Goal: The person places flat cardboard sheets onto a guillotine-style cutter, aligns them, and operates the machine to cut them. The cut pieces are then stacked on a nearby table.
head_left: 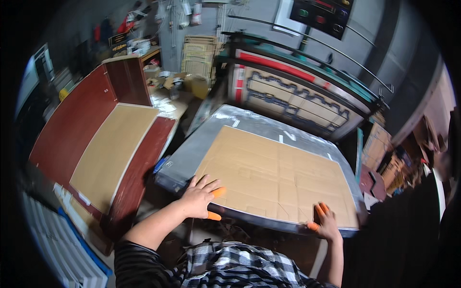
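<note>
A large brown cardboard sheet (276, 175), scored with cut lines, lies flat on a grey metal platen (192, 153). My left hand (199, 198) rests on the sheet's near left corner, fingers spread, with orange finger cots on some fingertips. Over at the near right edge of the sheet, my right hand (325, 222) presses down with its fingers, also in orange cots. Neither hand lifts the sheet.
Behind the platen stands the raised die plate (293, 98) of the press, with dark cutting rules. At left is a red-brown table (139, 168) carrying a cardboard stack (113, 151). More cardboard piles (198, 55) stand at the back. A control panel (321, 14) hangs above.
</note>
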The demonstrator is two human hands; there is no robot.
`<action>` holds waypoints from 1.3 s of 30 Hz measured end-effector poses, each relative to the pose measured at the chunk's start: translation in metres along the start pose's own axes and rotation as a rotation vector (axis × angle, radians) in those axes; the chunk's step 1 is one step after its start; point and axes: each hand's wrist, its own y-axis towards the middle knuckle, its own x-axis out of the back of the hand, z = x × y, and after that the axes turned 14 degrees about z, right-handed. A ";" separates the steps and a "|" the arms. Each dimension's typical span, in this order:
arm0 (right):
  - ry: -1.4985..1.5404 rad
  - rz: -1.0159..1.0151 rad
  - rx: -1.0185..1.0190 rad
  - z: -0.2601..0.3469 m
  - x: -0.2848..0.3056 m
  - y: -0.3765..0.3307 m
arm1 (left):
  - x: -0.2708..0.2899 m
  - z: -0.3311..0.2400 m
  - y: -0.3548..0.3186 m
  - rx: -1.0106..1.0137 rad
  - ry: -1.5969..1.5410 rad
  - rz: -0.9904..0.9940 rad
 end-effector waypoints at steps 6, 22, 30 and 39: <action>-0.300 -0.382 0.070 0.098 0.006 -0.037 | 0.018 0.047 -0.053 -0.174 0.058 -0.605; -0.131 -0.475 0.740 0.463 0.038 0.146 | 0.108 0.165 -0.439 0.750 0.455 -0.689; -0.372 -0.417 0.829 0.635 -0.087 0.278 | -0.169 0.210 -0.443 1.184 0.056 -0.774; -0.478 0.315 1.154 0.516 -0.178 0.148 | -0.305 0.287 -0.260 1.294 -0.189 -0.480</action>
